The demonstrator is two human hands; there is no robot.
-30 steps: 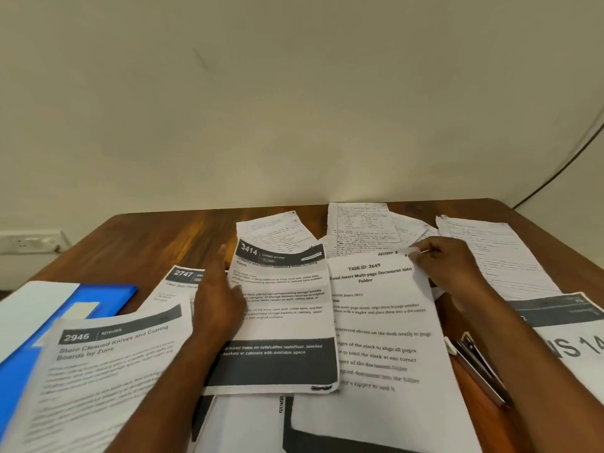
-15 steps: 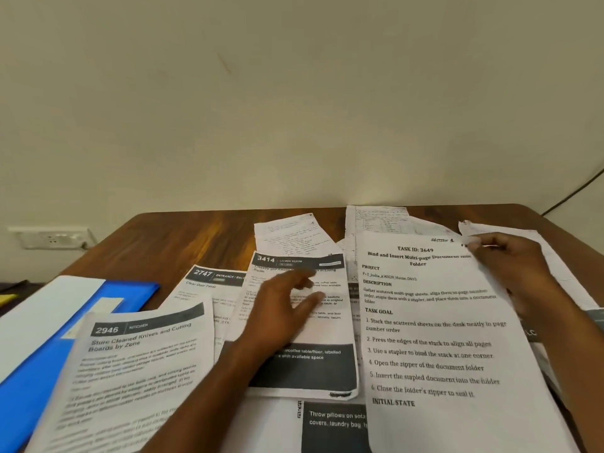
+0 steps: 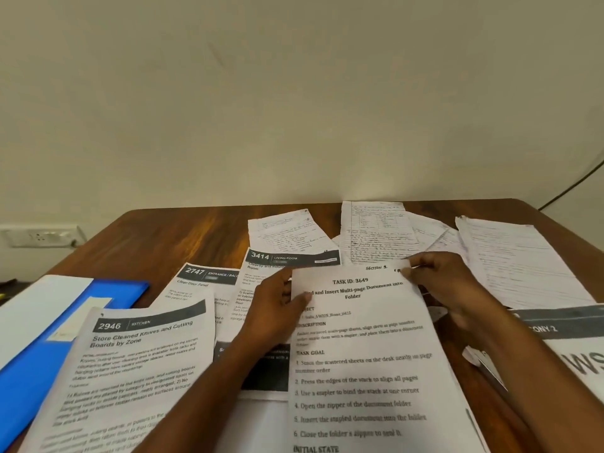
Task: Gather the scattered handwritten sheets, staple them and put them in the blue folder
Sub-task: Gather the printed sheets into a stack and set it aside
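Observation:
Both hands hold one printed sheet headed TASK ID 3649 [image 3: 362, 348]. My left hand [image 3: 277, 305] grips its upper left edge with the thumb on top. My right hand [image 3: 444, 282] pinches its upper right corner. Handwritten sheets lie at the back of the table: one [image 3: 287, 235] behind the printed pages, one [image 3: 376, 233] behind the held sheet, a larger one [image 3: 516, 263] at the right. The blue folder [image 3: 42, 354] lies at the left with a white sheet [image 3: 36, 308] on it. No stapler is visible.
Printed pages cover the wooden table [image 3: 157, 243]: 2946 [image 3: 130, 371] at front left, 2747 [image 3: 199, 282], 3414 [image 3: 294, 258], and a large-type page [image 3: 575, 341] at the right. A wall socket [image 3: 39, 236] sits at left. The wall runs along the far edge.
My left hand left the 3414 page and took the left edge of the task sheet. The sheet shifted left and lower, still held by my right hand.

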